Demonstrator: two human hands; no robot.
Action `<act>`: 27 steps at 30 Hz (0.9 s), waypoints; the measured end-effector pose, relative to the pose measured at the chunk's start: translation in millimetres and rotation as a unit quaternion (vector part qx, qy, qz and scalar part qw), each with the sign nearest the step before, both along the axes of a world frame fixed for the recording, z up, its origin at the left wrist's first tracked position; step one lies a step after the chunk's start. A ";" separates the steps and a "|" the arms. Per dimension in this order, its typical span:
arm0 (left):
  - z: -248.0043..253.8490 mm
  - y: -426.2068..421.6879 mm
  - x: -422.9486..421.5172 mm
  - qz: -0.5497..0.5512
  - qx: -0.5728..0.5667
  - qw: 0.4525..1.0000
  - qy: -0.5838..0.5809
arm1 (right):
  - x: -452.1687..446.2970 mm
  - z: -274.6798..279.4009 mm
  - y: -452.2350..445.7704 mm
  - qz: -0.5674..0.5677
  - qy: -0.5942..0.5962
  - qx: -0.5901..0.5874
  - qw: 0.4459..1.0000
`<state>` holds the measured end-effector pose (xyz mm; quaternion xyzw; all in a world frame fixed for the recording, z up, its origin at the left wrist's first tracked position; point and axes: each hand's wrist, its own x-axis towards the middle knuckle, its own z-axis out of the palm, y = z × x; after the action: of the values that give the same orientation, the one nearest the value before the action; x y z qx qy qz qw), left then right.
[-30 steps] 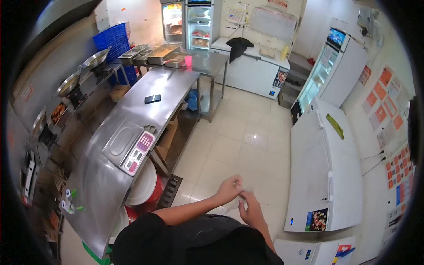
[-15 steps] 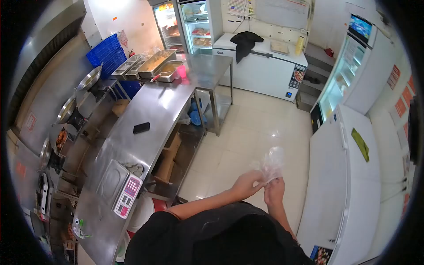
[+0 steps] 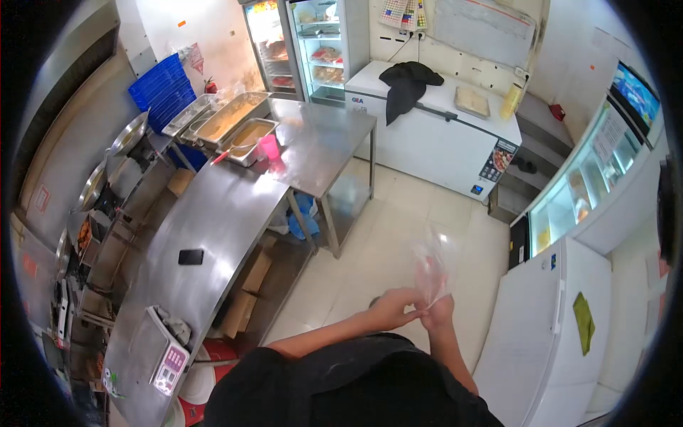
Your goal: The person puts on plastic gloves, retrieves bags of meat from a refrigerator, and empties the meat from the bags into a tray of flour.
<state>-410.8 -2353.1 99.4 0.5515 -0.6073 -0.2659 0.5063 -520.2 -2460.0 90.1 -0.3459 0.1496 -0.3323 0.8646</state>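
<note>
Two bare hands hold one clear plastic bag (image 3: 431, 274) in front of a dark top (image 3: 348, 384), above the pale tiled floor (image 3: 388, 206). We note the left hand (image 3: 395, 307) on the left, thumb and fingers together at the bag's lower end. The right hand (image 3: 437, 313) is just beside it; we record its grip as clamped on the same lower end. The bag's upper part stands loosely above the fingers and is partly blurred.

To the left we log a long steel worktop (image 3: 213, 206). A black smartphone (image 3: 191, 257) lies flat near its middle, and a digital scale (image 3: 171, 364) with a pink-and-white keypad sits at its near part. Farther off, we see steel food pans (image 3: 250, 136) with a pink cup (image 3: 269, 147) beside them and a red-handled utensil (image 3: 222, 156) at the nearest pan.

Along the far wall is a white chest freezer (image 3: 427, 151); on its lid we find a black cloth (image 3: 408, 87) hanging over the front edge, and a yellow bottle (image 3: 511, 101) at the right end. On the right, a green cloth (image 3: 583, 322) lies on a second white freezer (image 3: 523, 334).
</note>
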 end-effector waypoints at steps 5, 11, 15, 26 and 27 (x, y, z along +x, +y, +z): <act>10.6 -153.1 73.4 -0.035 -0.010 0.998 0.059 | 53.0 -4.4 -143.4 0.002 0.167 -0.243 0.955; 25.8 -306.1 132.4 -0.032 0.024 0.988 0.147 | 103.8 1.4 -290.9 -0.058 0.337 -0.557 0.757; 14.6 -400.7 177.2 0.006 -0.036 0.996 0.082 | 143.3 -29.1 -380.3 0.045 0.444 -0.575 0.686; 13.9 -645.4 332.0 0.131 0.049 0.985 -0.098 | 338.3 -30.5 -670.0 0.110 0.193 -0.686 0.693; 10.7 -661.5 343.7 0.150 0.060 0.982 -0.100 | 362.1 -55.6 -696.3 0.103 0.174 -0.728 0.655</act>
<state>-67.1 -3014.6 110.1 0.6894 -0.5486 -0.1663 0.4429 -158.0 -3156.3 34.5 -0.9293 -0.0297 -0.1774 0.3225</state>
